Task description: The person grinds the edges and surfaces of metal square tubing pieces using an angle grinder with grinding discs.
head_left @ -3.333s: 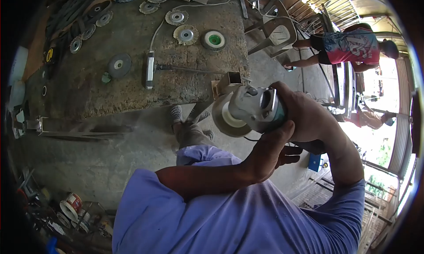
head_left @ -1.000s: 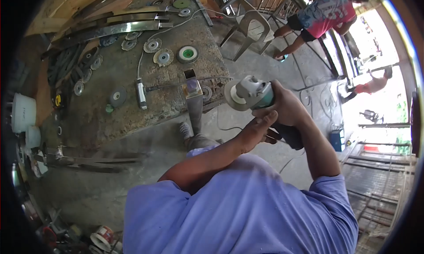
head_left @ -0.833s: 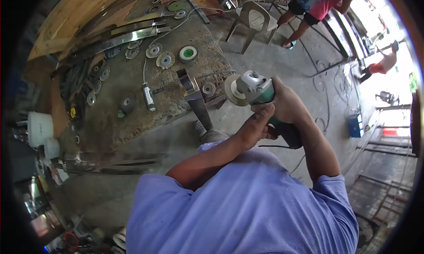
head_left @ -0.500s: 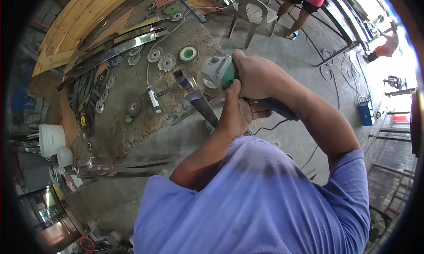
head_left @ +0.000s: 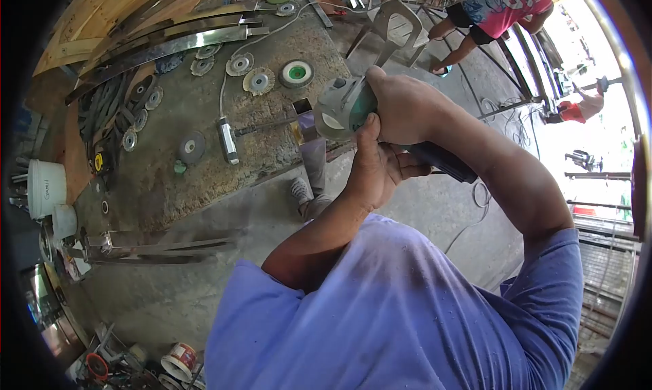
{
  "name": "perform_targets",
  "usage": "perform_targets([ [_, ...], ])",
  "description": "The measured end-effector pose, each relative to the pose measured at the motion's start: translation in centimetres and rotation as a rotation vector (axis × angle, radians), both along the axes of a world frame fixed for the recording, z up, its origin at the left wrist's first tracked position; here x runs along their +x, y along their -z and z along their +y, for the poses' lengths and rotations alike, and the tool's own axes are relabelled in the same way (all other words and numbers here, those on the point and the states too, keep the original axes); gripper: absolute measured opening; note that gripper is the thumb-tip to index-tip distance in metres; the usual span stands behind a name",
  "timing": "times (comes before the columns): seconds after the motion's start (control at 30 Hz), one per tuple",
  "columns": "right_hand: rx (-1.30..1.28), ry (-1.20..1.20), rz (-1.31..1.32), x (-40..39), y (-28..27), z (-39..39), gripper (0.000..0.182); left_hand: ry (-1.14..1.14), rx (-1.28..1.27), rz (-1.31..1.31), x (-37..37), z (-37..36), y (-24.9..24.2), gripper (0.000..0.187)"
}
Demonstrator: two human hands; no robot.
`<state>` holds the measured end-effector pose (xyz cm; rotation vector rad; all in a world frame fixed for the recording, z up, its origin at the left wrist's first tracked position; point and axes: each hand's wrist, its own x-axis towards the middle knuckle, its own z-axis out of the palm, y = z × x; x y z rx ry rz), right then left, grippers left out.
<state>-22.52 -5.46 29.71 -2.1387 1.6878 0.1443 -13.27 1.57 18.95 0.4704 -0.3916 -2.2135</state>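
An angle grinder [head_left: 350, 105] with a green and grey head and dark body is held in front of my chest, its disc toward the bench. My right hand [head_left: 407, 108] is wrapped round it from above. Below it, my left hand [head_left: 375, 169] supports the tool, thumb pressed up against the head and fingers under the body. Just left of the disc, a shiny square metal tube [head_left: 311, 149] sticks out over the bench edge. A clamp [head_left: 229, 140] with a long bar lies on the bench [head_left: 231, 179] beside the tube.
Several grinding discs [head_left: 259, 81] and long metal bars [head_left: 176, 44] lie on the bench. White buckets [head_left: 47, 188] stand at the left. A plastic chair [head_left: 392, 27] and a person [head_left: 499, 10] are beyond the bench. Cables trail on the floor at right.
The view has shifted, so the bench things appear further left. Both hands still hold the grinder. The tube's open end now faces the camera more, and a shoe shows below the bench edge.
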Motion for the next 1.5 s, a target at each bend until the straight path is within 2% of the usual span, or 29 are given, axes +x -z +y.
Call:
perform_targets([
  [0.2,0.030,0.002,0.045,1.4,-0.9,-0.9,0.050,-0.015,0.027,0.104,0.4,-1.4,0.8,0.106],
  [0.33,0.077,-0.001,0.057,1.5,-2.0,0.1,0.052,-0.009,0.017,0.129,0.1,0.4,-0.8,0.102],
  [0.43,0.082,-0.015,0.048,1.7,-2.6,0.0,0.053,-0.043,0.033,0.186,-0.1,0.1,-0.2,0.101],
  [0.53,0.058,-0.020,0.067,2.3,-2.3,-1.0,0.052,-0.015,0.088,0.364,0.7,-1.7,1.1,0.101],
  [0.57,0.050,-0.024,0.081,2.4,-2.4,-1.1,0.052,-0.041,0.070,0.298,0.6,-1.6,0.9,0.100],
  [0.77,0.096,-0.135,-0.006,-0.2,-4.5,3.3,0.050,-0.023,-0.057,0.328,-2.3,3.4,0.1,0.105],
  [0.87,0.085,-0.008,-0.033,-2.9,-2.0,4.6,0.055,0.129,-0.028,0.074,-2.4,4.5,0.4,0.107],
  [0.93,0.040,0.111,-0.137,-4.7,0.9,5.8,0.060,0.189,-0.115,-0.014,-2.3,5.0,1.1,0.102],
  [1.07,0.083,0.369,-0.415,-6.9,2.1,8.4,0.076,0.298,-0.369,-0.253,-1.0,6.2,4.6,0.089],
  [1.1,0.015,0.431,-0.511,-7.7,3.8,9.0,0.086,0.354,-0.506,-0.417,0.4,6.1,4.9,0.079],
  [1.2,-0.032,0.621,-0.822,-9.6,6.8,11.1,0.085,0.620,-0.934,-1.008,5.5,5.2,3.7,0.082],
  [1.27,-0.014,0.649,-1.156,-10.8,8.5,12.7,0.080,0.782,-0.764,-1.329,10.0,3.6,3.7,0.081],
  [1.33,0.091,0.577,-1.497,-12.9,10.3,13.8,0.076,0.585,-0.411,-1.597,12.3,2.6,1.6,0.084],
  [1.37,0.088,0.556,-1.598,-14.1,12.4,14.7,0.078,0.308,-0.522,-1.653,13.5,2.4,3.8,0.079],
  [1.43,0.073,0.572,-1.789,-15.5,16.3,16.3,0.081,-0.292,-0.733,-1.713,15.7,1.1,11.7,0.070],
  [1.5,0.063,0.582,-1.901,-16.2,18.0,16.8,0.084,-0.242,-0.704,-1.413,14.3,-0.9,13.4,0.068],
])
